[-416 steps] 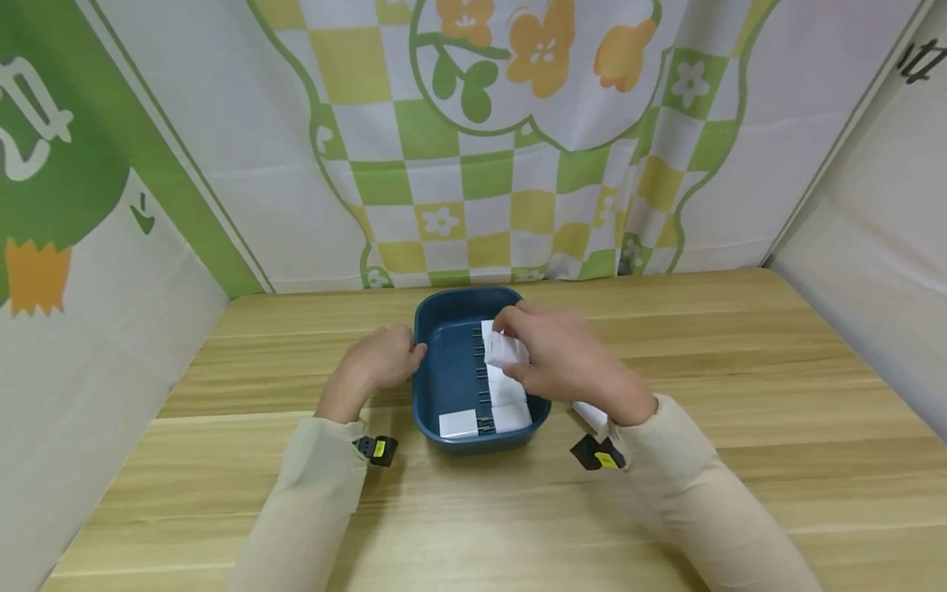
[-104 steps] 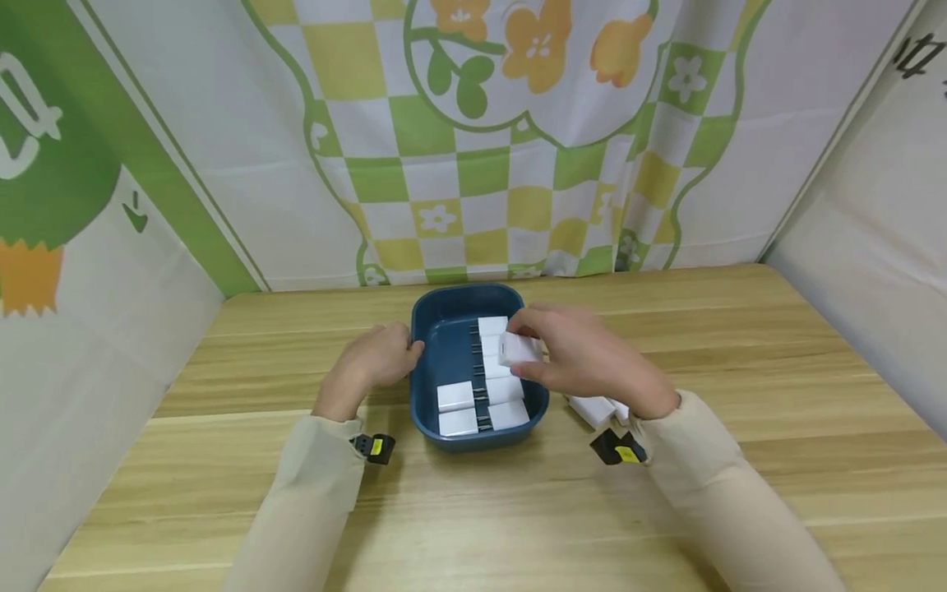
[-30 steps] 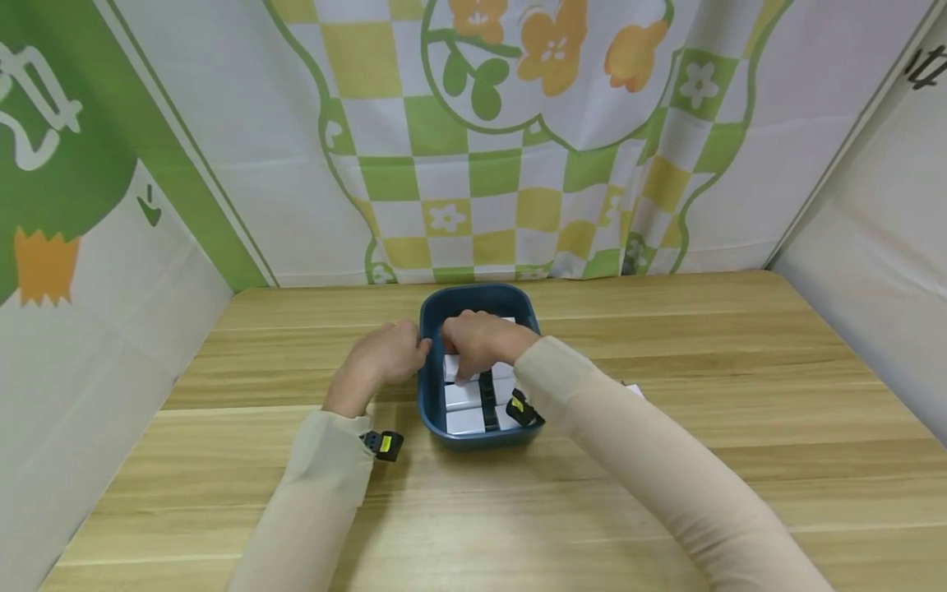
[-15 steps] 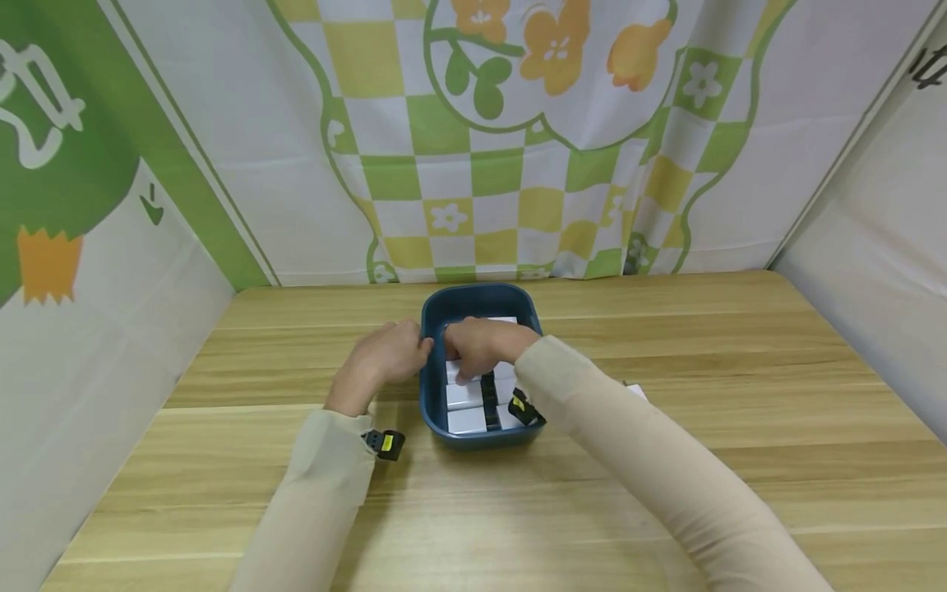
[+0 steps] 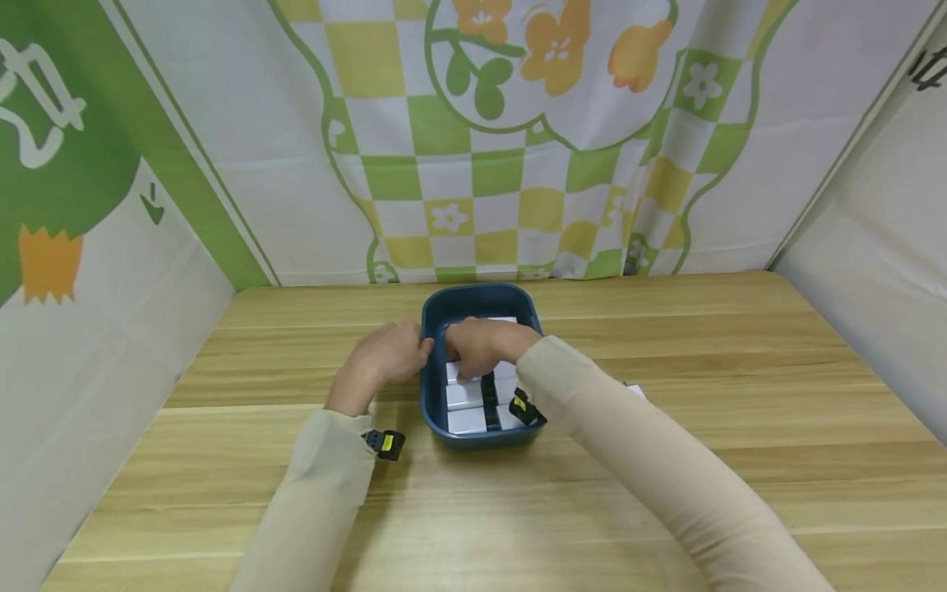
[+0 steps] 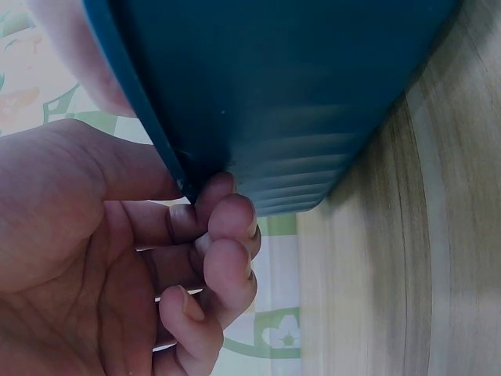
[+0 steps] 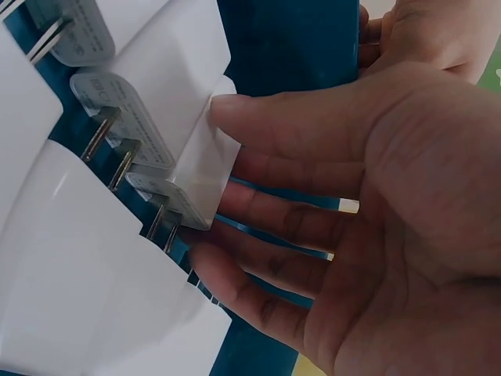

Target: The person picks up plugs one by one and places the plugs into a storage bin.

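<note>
A dark blue bin [image 5: 479, 297] stands mid-table, with several white plug chargers [image 5: 466, 420] lying in rows inside. My left hand [image 5: 413, 350] grips the bin's left rim, its fingers [image 6: 228, 252] curled against the outer wall [image 6: 297, 94]. My right hand [image 5: 464, 367] reaches across into the bin's left half. There its thumb and fingers pinch one white charger [image 7: 192, 149], prongs pointing at the neighbouring chargers [image 7: 78, 258]. My right forearm hides part of the bin's right side.
One more white charger [image 5: 635, 390] lies on the wooden table [image 5: 740, 370] right of the bin, mostly hidden behind my right sleeve. Patterned cloth walls close in the back and both sides.
Seconds ago my right hand held a charger over the bin's right side; it now sits low in the left half. Over the last second both hands barely moved.
</note>
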`<state>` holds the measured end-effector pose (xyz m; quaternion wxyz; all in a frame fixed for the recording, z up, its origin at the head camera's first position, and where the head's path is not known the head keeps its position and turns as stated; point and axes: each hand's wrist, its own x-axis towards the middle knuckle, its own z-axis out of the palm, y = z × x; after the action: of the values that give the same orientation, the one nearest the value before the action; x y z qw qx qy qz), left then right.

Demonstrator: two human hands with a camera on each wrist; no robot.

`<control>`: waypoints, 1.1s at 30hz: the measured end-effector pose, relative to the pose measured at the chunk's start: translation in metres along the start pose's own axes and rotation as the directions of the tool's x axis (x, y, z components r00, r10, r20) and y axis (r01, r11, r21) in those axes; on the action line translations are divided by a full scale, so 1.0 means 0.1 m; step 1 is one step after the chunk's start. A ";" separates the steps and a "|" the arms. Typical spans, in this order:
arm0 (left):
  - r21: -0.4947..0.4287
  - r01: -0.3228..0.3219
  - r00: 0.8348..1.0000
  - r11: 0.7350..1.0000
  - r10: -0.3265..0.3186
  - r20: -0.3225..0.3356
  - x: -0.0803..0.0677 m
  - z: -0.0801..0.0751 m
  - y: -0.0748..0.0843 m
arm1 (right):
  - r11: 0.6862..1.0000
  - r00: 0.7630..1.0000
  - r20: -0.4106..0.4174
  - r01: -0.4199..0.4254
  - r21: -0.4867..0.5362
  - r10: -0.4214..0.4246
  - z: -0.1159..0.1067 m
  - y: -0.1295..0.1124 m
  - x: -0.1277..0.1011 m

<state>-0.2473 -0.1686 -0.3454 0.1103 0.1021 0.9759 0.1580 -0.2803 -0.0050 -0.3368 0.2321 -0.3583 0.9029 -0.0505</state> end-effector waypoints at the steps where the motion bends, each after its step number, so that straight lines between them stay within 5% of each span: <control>1: 0.000 0.000 1.000 1.000 0.000 -0.001 0.00 0.00 0.00 | 1.000 1.000 0.000 0.000 0.003 0.000 0.00 0.00 0.00; 33: 0.014 0.005 1.000 1.000 -0.005 -0.002 0.00 -0.01 0.01 | 0.999 0.999 -0.044 0.002 -0.033 -0.003 -0.16 -0.01 -0.14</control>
<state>-0.2475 -0.1683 -0.3443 0.1091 0.1004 0.9774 0.1509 -0.2777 0.0020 -0.3173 0.2063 -0.3622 0.9080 -0.0435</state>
